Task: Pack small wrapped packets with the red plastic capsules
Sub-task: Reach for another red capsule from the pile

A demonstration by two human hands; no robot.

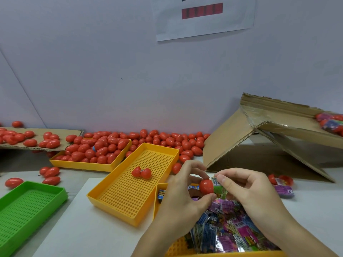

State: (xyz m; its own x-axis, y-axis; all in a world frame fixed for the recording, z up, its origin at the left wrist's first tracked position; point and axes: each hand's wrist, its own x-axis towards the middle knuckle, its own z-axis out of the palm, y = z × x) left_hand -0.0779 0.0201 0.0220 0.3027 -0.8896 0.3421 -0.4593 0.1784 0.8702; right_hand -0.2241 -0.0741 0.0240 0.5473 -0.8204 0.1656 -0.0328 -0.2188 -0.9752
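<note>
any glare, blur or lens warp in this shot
Head view: even, soft light with white highlights on the red capsules; wide-angle bending tilts the cardboard box and the wall sheet; the left hand and right hand look slightly soft.

Red capsule half (206, 186) sitting above packet tray, open end facing right; green wrapped packet (220, 190) sticking partly out, lying level.
</note>
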